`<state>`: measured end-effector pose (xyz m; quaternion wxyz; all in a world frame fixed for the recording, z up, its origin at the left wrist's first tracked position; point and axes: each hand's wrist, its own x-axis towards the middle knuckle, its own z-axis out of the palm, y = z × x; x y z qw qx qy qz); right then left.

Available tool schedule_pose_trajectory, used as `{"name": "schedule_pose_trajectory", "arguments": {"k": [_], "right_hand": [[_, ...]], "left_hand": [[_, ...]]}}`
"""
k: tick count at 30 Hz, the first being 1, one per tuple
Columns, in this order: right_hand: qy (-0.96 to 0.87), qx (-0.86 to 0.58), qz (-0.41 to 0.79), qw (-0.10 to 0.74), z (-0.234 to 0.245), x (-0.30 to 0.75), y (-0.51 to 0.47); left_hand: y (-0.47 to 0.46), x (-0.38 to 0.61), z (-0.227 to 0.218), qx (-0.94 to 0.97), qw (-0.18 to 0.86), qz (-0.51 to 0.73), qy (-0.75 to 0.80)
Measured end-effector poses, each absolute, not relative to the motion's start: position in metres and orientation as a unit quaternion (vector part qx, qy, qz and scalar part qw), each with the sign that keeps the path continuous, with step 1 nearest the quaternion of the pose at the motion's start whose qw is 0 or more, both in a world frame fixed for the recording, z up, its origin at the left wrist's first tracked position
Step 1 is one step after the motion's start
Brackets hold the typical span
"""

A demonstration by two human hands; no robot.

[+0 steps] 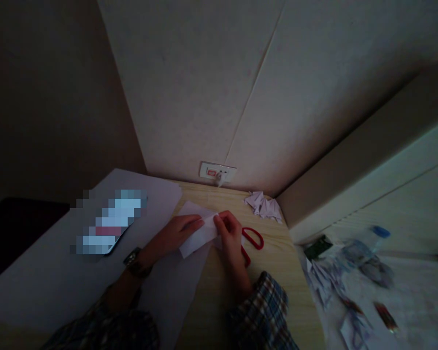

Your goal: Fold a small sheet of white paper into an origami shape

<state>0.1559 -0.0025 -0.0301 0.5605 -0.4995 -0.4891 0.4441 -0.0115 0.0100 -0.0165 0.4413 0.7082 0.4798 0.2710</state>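
Between my two hands is a folded piece of white paper (197, 240), tilted above the tabletop. My left hand (180, 229), with a dark watch on its wrist, grips the paper's left side, thumb and fingers closed on it. At the paper's upper right edge, my right hand (229, 228) pinches it between thumb and fingers. Red-handled scissors (253, 238) lie just right of my right hand, their blades hidden behind it and the paper. Large white sheets (160, 287) lie under my left forearm.
A lit phone (113, 221), its screen blurred, rests on the sheets at left. Folded paper pieces (264, 206) sit at the table's back right corner. A wall socket (218, 172) holds a plug. Lower right, a plastic bottle (365, 245) and more folded papers (319, 282) lie beyond the table edge.
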Motion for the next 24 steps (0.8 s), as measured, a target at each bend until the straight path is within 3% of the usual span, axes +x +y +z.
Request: {"name": "schedule_pose_trajectory", "arguments": {"k": [11,16,24], "right_hand": [[-0.491,-0.500,0.449,0.554,-0.0303,0.1575,-0.0021],[-0.488,-0.494,0.445,0.566,-0.0293,0.1574,-0.0029],[-0.497,-0.498,0.432,0.564,-0.0299,0.1570,-0.0047]], "left_hand": [[0.0081,-0.0123,-0.0108,0.675,0.532,0.250,0.446],[0.0078,-0.0117,-0.0080,0.697,0.499,0.258,0.445],[-0.0001,-0.0088,-0.0089,0.601,0.632,0.239,0.427]]}}
